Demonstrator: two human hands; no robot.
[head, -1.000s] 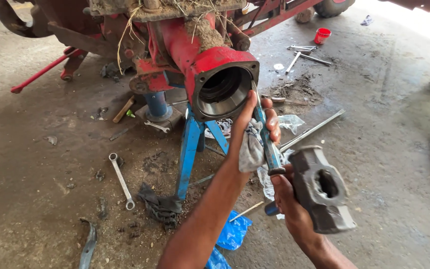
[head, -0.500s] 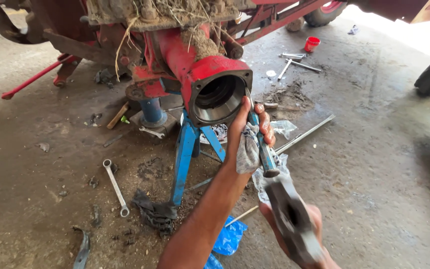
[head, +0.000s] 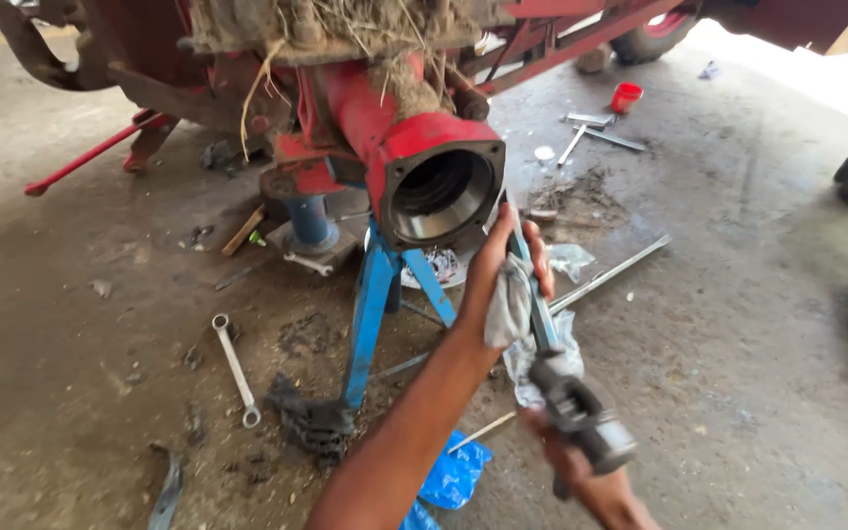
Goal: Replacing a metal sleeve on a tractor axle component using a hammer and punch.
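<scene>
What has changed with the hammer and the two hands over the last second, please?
The right hand has swung the hammer head from out at the right, its broad side in view, in toward the lower end of the blue-handled tool, and it now looks close to it. The left hand has kept its grip on that tool and the grey rag by the red housing. The spanner lies unmoved.

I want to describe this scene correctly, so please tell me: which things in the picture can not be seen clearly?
All in the head view:
- Right hand: the bottom edge cuts it off, and the blurred hammer covers its grip.
- Blue tool: the left hand and the rag hide its middle; its tip is unclear.
- Inside of the red housing: too dark to show parts.
- Small items by the red cup: too small to tell.
</scene>
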